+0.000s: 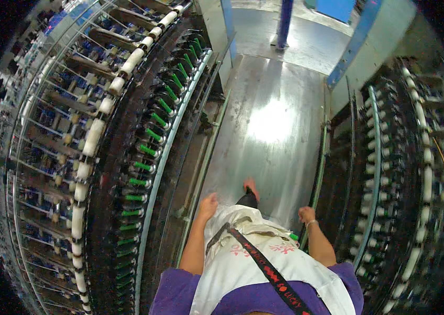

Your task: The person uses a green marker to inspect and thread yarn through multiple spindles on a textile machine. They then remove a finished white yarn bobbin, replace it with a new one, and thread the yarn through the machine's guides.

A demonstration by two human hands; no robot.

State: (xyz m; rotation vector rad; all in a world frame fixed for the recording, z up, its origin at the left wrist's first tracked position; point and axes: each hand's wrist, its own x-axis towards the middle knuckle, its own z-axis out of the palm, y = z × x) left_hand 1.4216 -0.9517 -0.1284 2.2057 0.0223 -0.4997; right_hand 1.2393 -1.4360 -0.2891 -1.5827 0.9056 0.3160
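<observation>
A person in a purple shirt and white apron (243, 257) is walking down a narrow aisle between two long spinning frames, both hands hanging empty at the sides. The left hand (208, 203), at about 7 o'clock from the bright glare on the floor, is curling loosely and gripping nothing, nearest the pale metal rail (201, 157) edging the left spinning frame (101, 131). The right hand (306, 213), at about 5 o'clock from the same glare, is also closing loosely on nothing; a thin bracelet is circling its wrist, and it is hanging just beside the green-edged rail of the right spinning frame (390, 173).

On the left frame, a curving row of green-tipped spindles (153, 135) is running below a row of white yarn bobbins (94, 137) (the blue parts behind them are too small to make out). The right frame is blurring badly, and only pale bobbins are reading clearly. The fisheye rim is cutting off both machines, and one bare foot (251, 185) is showing past the apron while the other is hidden.

The floor (274, 126) is shining grey and reflecting overhead light; blue posts (285, 21) are standing at 12 o'clock.
</observation>
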